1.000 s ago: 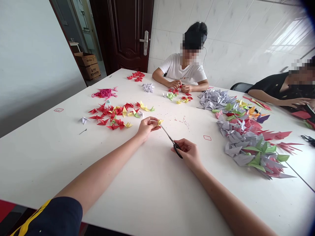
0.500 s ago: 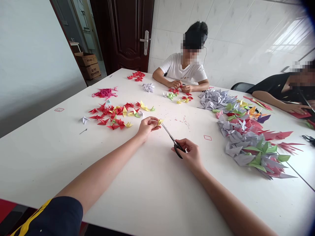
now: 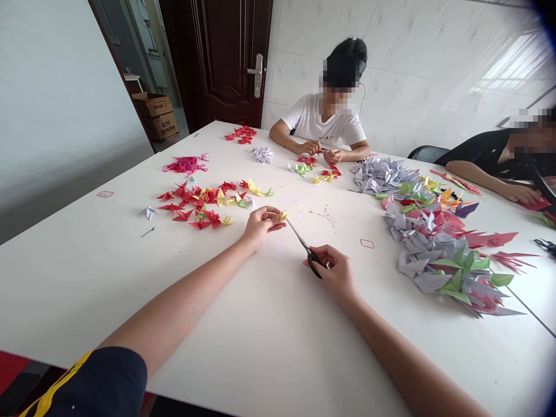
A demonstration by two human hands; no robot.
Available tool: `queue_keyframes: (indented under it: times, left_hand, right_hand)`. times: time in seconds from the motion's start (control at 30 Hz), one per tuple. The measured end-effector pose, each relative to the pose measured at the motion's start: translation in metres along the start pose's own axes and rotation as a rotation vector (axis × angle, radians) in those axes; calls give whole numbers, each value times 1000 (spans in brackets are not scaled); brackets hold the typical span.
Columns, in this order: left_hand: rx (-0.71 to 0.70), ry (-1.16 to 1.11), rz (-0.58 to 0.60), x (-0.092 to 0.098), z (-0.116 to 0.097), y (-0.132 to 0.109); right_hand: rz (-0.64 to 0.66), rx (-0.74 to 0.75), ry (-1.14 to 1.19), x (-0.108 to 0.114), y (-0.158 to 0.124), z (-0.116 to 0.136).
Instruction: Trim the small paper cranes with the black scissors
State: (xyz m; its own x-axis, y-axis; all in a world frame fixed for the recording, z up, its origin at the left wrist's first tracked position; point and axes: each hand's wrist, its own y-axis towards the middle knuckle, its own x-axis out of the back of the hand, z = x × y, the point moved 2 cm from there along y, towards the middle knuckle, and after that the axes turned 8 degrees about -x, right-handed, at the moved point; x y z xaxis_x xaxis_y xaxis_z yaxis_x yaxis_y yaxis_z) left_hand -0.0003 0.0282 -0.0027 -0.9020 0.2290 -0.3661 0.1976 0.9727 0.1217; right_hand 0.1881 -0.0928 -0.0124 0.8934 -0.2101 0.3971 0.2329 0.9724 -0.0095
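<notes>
Between the fingertips of my left hand (image 3: 263, 225) is a small yellow paper crane (image 3: 284, 215). My right hand (image 3: 334, 267) is closed round the black handles of a pair of scissors (image 3: 303, 242). The blades point up and left, and their tips meet the crane's near edge; whether they bite into the paper is too small to tell. Just left of my left hand, small red, yellow and green paper cranes (image 3: 211, 216) lie in a loose group. Tiny paper bits (image 3: 326, 214) are scattered on the white table (image 3: 243, 336) beyond the scissors.
A large heap of grey, pink and green folded cranes (image 3: 434, 231) covers the right side. A pink tangle (image 3: 186, 164) lies at the far left. Across the table, a person in white (image 3: 330, 124) handles small folded paper. Another person's arm (image 3: 482, 176) rests at the right.
My two hands stay almost still, with the scissors at the yellow crane. The hands of the person opposite have moved slightly apart.
</notes>
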Motion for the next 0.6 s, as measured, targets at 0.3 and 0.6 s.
queue_keyframes:
  times: [0.3, 0.6]
  left_hand:
    - [-6, -9, 5, 3, 5, 2]
    - [-20, -32, -10, 2, 4, 2]
  right_hand:
    - [-15, -12, 10, 0, -1, 2]
    - [-31, 26, -4, 2, -2, 2]
